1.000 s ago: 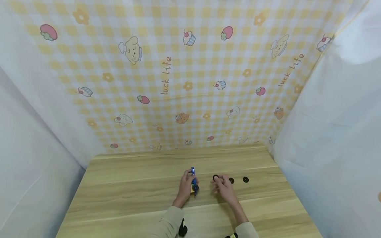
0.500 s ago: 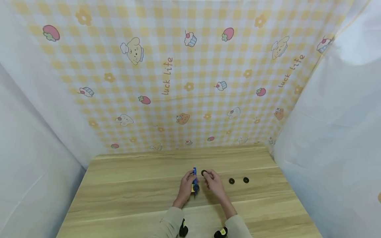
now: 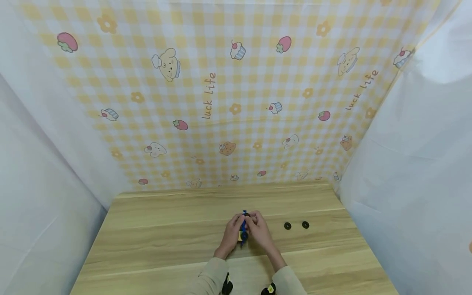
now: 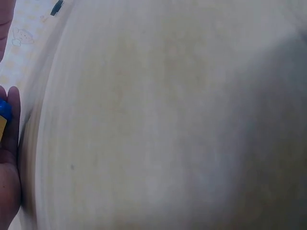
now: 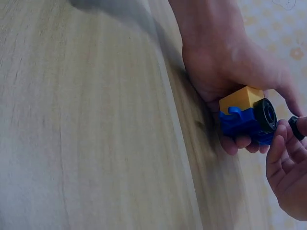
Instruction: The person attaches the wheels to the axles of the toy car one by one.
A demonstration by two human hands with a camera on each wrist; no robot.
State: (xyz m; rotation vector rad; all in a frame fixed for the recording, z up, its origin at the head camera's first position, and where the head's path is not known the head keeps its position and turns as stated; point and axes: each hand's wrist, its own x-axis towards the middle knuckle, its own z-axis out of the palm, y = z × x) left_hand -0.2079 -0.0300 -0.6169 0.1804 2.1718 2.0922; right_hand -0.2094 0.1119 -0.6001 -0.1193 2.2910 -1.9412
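Observation:
A blue toy vehicle [image 5: 237, 123] with a yellow block [image 5: 243, 97] on it lies in my left hand [image 3: 230, 234], whose fingers wrap its underside. One black wheel [image 5: 265, 115] sits on the vehicle's side. Between thumb and fingers of my right hand [image 3: 259, 232], a small black toy tyre [image 5: 295, 127] is pinched at the vehicle's far end. Both hands meet there, and the fingers hide much of that end. At the left edge of the left wrist view, only a bit of the blue part [image 4: 5, 110] and of the hand shows.
Two more black tyres, one nearer [image 3: 287, 225] and one farther right [image 3: 305, 225], lie flat on the wooden table [image 3: 166, 237]. A yellow checked cloth [image 3: 236, 123] hangs behind the table, with white curtains at both sides.
My right hand has moved left with the tyre, from beside the loose tyres to the vehicle. My left hand keeps its hold on the vehicle and stays nearly in place.

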